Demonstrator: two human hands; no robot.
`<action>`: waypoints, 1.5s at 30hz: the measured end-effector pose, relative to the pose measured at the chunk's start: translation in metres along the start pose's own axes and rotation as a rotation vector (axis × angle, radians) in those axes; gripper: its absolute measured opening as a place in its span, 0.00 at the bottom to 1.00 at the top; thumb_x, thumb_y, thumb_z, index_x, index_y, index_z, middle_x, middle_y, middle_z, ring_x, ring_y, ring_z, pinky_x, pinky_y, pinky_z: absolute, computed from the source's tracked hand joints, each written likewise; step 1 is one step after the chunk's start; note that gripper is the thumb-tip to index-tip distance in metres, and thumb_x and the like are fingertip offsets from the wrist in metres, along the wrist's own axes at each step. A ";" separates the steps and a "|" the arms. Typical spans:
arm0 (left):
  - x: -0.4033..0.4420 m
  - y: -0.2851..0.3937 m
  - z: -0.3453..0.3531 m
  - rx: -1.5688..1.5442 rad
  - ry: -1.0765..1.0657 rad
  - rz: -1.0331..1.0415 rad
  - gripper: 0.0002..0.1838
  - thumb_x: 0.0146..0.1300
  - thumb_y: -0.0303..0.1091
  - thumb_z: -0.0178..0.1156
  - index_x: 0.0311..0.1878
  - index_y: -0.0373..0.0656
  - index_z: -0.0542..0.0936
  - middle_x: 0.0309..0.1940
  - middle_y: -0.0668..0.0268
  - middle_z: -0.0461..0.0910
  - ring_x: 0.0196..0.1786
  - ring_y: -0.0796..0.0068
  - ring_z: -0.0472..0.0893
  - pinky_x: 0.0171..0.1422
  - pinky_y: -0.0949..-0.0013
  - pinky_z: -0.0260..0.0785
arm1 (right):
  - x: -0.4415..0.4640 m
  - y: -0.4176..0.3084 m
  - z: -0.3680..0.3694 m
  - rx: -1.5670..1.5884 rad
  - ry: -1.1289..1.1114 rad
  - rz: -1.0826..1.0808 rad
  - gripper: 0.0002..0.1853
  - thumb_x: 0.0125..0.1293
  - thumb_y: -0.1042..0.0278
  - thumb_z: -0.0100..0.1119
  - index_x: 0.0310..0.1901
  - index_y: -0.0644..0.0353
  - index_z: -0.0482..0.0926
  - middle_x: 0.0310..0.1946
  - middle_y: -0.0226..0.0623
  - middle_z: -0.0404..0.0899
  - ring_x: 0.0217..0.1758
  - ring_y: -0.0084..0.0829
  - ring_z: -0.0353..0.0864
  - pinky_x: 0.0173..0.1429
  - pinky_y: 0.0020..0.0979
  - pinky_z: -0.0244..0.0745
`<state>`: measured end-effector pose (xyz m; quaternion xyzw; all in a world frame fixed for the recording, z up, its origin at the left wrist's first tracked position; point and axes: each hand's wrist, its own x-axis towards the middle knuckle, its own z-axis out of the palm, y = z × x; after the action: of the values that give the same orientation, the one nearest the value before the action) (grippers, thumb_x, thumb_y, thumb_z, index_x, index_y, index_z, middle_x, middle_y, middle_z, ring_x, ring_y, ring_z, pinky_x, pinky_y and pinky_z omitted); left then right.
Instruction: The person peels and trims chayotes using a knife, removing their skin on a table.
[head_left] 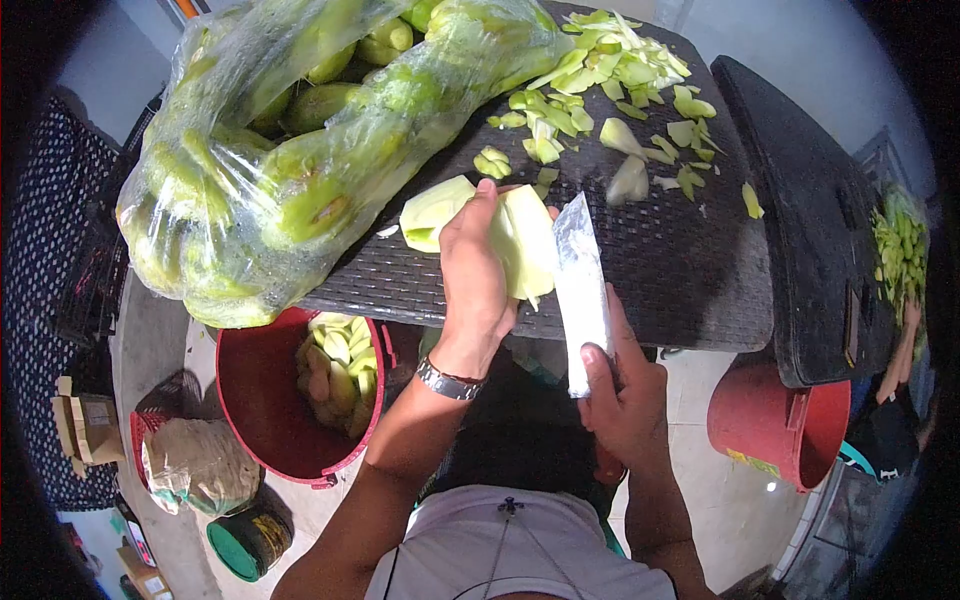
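My left hand (474,262) is closed around a peeled green mango (526,243). Its pale, cut flesh shows on both sides of my fingers, and I cannot tell whether it is one piece or two. In my right hand (625,395) is a knife (583,285), its broad, bright blade pointing up beside the mango. Blade and fruit look very close; whether they touch is unclear. Both hands are at the near edge of a dark woven-pattern table (690,255). Green peelings (625,60) lie scattered beyond them.
A clear plastic bag (300,190) full of green mangoes covers the table's left side. Below stands a red bucket (240,400) with peeled pieces (340,365). Another red bucket (745,410) is at right, near a second dark table (800,210) and another person's arm (900,350).
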<state>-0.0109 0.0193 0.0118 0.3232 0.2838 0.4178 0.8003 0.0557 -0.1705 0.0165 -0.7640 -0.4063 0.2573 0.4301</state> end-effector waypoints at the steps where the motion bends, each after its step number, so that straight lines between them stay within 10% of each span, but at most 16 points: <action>1: -0.001 0.000 0.000 0.002 -0.005 -0.004 0.23 0.81 0.47 0.49 0.52 0.33 0.79 0.39 0.50 0.87 0.41 0.60 0.89 0.45 0.63 0.83 | 0.000 0.001 0.001 0.030 -0.003 0.001 0.31 0.79 0.67 0.53 0.81 0.60 0.60 0.34 0.56 0.87 0.34 0.42 0.92 0.39 0.38 0.84; 10: -0.008 -0.009 0.003 0.006 0.039 -0.029 0.21 0.81 0.46 0.52 0.46 0.35 0.84 0.35 0.64 0.86 0.33 0.75 0.84 0.40 0.72 0.76 | 0.004 0.012 0.007 0.172 -0.025 0.034 0.32 0.79 0.67 0.51 0.81 0.60 0.59 0.31 0.50 0.86 0.25 0.29 0.88 0.33 0.33 0.84; 32: -0.019 -0.021 0.000 0.059 0.003 0.012 0.24 0.82 0.52 0.52 0.57 0.36 0.80 0.43 0.64 0.84 0.43 0.75 0.84 0.50 0.70 0.77 | 0.009 -0.001 0.018 0.172 0.024 0.076 0.32 0.80 0.67 0.50 0.82 0.55 0.58 0.25 0.40 0.83 0.22 0.27 0.85 0.28 0.33 0.81; 45: -0.008 -0.026 -0.004 0.018 -0.026 -0.024 0.10 0.77 0.33 0.63 0.54 0.40 0.80 0.40 0.66 0.85 0.37 0.79 0.84 0.39 0.73 0.78 | 0.018 0.014 0.013 0.451 -0.056 0.124 0.30 0.80 0.70 0.50 0.81 0.55 0.61 0.30 0.34 0.80 0.18 0.16 0.74 0.22 0.26 0.73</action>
<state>-0.0051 0.0025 -0.0086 0.3324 0.2812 0.4014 0.8058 0.0609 -0.1537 -0.0028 -0.6648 -0.3027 0.3883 0.5618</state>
